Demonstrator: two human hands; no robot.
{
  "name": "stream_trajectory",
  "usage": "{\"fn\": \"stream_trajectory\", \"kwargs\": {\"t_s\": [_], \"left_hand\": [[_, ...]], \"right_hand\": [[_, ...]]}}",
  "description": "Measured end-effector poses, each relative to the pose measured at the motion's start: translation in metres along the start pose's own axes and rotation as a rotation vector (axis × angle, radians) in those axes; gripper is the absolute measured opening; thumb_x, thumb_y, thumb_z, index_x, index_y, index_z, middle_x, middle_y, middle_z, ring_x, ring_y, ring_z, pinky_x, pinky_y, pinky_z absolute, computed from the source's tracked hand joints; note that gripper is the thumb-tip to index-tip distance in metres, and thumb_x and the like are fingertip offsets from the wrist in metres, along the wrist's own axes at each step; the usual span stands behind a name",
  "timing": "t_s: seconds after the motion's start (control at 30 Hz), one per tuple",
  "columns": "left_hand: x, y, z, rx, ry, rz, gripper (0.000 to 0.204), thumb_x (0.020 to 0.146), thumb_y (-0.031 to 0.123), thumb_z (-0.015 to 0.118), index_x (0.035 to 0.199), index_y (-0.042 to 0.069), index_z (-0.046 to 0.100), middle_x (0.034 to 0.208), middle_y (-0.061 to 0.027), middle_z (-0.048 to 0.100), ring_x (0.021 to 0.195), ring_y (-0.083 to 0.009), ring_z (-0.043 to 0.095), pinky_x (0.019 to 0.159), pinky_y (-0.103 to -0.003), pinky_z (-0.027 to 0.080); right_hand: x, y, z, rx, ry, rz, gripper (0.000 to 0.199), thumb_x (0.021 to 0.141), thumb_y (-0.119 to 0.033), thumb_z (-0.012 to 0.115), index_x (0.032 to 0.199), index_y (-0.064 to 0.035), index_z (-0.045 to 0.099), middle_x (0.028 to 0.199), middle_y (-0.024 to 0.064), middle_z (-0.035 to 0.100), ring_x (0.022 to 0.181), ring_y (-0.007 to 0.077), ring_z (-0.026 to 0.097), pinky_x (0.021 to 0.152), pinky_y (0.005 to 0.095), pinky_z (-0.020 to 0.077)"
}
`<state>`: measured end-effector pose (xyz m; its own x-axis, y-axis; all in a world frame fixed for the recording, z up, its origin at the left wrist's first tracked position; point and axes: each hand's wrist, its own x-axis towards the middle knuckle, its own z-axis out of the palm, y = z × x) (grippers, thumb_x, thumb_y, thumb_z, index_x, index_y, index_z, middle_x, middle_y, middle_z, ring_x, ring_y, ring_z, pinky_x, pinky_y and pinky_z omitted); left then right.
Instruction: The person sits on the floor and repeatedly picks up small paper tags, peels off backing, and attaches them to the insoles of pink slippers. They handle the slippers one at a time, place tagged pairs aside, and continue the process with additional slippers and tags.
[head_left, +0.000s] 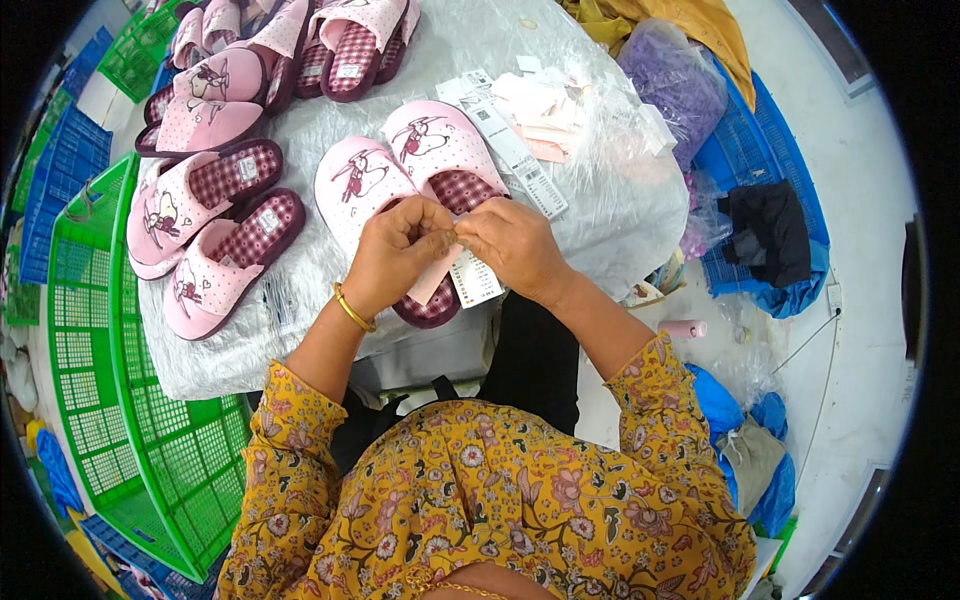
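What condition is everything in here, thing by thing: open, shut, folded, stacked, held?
Left hand: fingers pinched together at the pink tag
Right hand: fingers bent, meeting the left's; exact grip hidden
Pink tag: hanging below the fingers
White tag: hanging beside it
Middle slippers: side by side, soles down
Left-side slippers: right way up, overlapping
Plastic sheet: crinkled
Black cloth: crumpled

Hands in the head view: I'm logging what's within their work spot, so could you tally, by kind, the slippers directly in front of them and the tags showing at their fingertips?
Pink slippers: 2
Pink tag: 1
White tag: 1
Total: 4
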<state>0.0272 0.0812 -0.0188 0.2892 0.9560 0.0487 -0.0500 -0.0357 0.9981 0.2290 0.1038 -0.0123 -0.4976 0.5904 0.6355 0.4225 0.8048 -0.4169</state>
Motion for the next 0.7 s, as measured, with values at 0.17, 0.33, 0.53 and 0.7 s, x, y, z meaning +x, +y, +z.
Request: {"fn": "stream_trajectory", "kwargs": {"t_s": [0.17, 0.33, 0.53, 0.7], "left_hand": [[-0.002, 0.010, 0.000, 0.200, 0.051, -0.001, 0.010, 0.091, -0.004, 0.065, 0.099, -0.001, 0.062, 0.090, -0.0011, 0.062, 0.072, -0.0064, 0.058, 0.065, -0.021, 0.048], [-0.033, 0.035, -0.008, 0.416, 0.554, 0.381, 0.012, 0.086, 0.000, 0.070, 0.097, 0.004, 0.066, 0.098, -0.0047, 0.063, 0.063, -0.0083, 0.053, 0.056, -0.022, 0.042], [-0.057, 0.005, -0.047, 0.662, 0.777, 0.369, 0.005, 0.088, 0.001, 0.066, 0.090, 0.003, 0.063, 0.091, -0.0066, 0.058, 0.074, -0.0145, 0.052, 0.060, -0.026, 0.042], [-0.065, -0.009, -0.049, 0.606, 0.773, 0.378, 0.007, 0.087, 0.003, 0.068, 0.087, 0.003, 0.061, 0.089, -0.0079, 0.058, 0.080, -0.0192, 0.054, 0.063, -0.030, 0.043]], "right_hand": [[0.003, 0.000, -0.001, -0.057, -0.027, 0.036, 0.014, 0.077, -0.014, 0.077, 0.086, -0.0092, 0.068, 0.080, 0.0040, 0.061, 0.073, 0.0249, 0.062, 0.065, 0.0355, 0.0513], [0.011, -0.002, -0.011, -0.016, -0.123, 0.281, 0.021, 0.079, -0.022, 0.078, 0.090, -0.0082, 0.067, 0.078, 0.0063, 0.063, 0.076, 0.0265, 0.063, 0.068, 0.0397, 0.0505], [0.040, -0.032, -0.001, -0.172, -0.102, 0.151, 0.055, 0.077, -0.024, 0.078, 0.125, -0.0090, 0.056, 0.099, 0.0136, 0.068, 0.090, 0.0337, 0.065, 0.076, 0.0438, 0.0521], [0.068, -0.022, 0.035, -0.298, -0.338, 0.283, 0.050, 0.082, -0.017, 0.070, 0.126, -0.0030, 0.050, 0.078, 0.0185, 0.067, 0.076, 0.0367, 0.067, 0.065, 0.0482, 0.0517]]}}
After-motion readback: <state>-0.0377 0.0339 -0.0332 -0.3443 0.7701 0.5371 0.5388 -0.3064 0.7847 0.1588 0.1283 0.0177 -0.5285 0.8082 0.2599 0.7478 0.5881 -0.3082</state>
